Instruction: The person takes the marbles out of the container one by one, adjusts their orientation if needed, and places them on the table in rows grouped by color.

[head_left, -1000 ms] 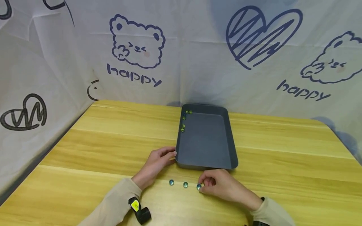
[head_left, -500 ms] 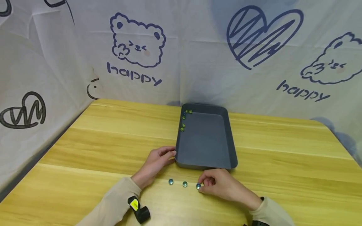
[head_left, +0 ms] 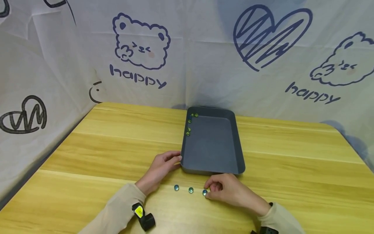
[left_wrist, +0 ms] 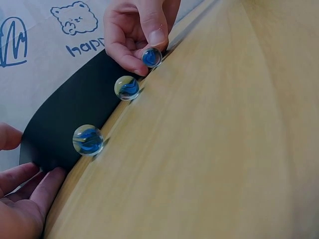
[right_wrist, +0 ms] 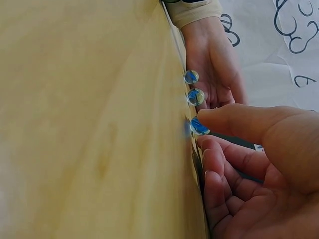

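My right hand (head_left: 229,191) pinches a clear glass marble with a blue swirl (right_wrist: 200,125) between thumb and index finger, low over the table in front of the tray. Two similar marbles, a middle one (head_left: 191,190) and a left one (head_left: 176,188), lie on the wood in a row with it. The dark grey rectangular tray (head_left: 211,146) stands just behind them. At its near left corner my left hand (head_left: 159,170) rests with relaxed fingers (left_wrist: 47,186) against the outer wall. Several greenish marbles (head_left: 188,130) lie inside along the tray's left wall.
The light wooden table (head_left: 117,136) runs back to a white cloth (head_left: 204,74) with drawn bears and a heart. A black wrist camera (head_left: 144,217) is strapped to the left sleeve. Another cloth side (head_left: 43,71) stands at the left.
Both hands and the marbles keep their places. Only a slight shift of the head view shows.
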Tool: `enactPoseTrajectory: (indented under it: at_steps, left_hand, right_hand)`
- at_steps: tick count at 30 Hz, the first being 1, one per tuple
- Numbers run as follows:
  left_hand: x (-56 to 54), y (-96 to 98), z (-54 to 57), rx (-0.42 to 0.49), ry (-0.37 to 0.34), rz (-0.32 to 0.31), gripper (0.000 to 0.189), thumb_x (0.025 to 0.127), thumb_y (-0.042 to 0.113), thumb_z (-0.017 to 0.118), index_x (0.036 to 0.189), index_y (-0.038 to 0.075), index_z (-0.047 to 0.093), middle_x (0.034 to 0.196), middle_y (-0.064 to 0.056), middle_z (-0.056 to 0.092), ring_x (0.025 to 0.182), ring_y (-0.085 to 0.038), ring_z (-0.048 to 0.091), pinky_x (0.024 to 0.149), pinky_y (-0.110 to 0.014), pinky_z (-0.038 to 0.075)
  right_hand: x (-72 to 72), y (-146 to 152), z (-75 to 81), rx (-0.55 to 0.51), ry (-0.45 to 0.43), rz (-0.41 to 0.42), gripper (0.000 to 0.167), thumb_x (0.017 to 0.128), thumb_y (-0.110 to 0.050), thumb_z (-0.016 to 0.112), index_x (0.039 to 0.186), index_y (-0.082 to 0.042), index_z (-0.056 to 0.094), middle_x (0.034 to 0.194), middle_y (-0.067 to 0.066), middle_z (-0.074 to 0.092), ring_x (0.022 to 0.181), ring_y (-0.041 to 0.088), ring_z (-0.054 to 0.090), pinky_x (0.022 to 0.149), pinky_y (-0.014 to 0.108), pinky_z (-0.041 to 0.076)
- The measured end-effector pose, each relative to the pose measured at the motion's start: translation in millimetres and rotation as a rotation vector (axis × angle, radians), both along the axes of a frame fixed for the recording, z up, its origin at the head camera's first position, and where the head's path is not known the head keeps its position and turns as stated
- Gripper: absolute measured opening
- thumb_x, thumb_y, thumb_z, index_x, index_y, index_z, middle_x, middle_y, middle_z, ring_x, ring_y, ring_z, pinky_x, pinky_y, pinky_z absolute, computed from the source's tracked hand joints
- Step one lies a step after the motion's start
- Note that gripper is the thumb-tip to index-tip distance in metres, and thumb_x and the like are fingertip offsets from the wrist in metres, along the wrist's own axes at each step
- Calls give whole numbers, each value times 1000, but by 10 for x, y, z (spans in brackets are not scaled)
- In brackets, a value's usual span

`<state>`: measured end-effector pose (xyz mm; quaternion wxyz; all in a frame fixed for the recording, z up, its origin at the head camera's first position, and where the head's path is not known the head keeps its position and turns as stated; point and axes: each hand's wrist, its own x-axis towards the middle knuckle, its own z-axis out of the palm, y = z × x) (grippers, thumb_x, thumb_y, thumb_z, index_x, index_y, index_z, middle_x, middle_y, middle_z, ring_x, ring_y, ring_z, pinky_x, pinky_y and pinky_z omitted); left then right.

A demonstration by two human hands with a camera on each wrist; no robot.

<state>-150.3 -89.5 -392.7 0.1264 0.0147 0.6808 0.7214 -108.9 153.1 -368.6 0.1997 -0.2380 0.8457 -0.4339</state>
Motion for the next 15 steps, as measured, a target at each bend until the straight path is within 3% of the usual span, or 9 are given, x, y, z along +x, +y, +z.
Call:
enactPoseTrajectory:
  at_steps: [7,15]
  left_hand:
    - [-7,4,10,-1,2,6,34,97,7,55,127,-10,56,128,-22,56,116,-31,57,94,-36,53]
    - [-6,5,-1,-5,-8,2,34,97,7,55,128,-10,56,128,-22,56,116,-31,56,94,-35,53]
  right_hand:
    - [-16,25,17,-10,1,20,18,83,-14,77,97,-5,70,74,-6,57,66,6,53,58,20,49]
    - [1,124,69,-57,-91,85,28,85,-13,74,106,0,60,79,-1,60,70,9,54,60,19,48]
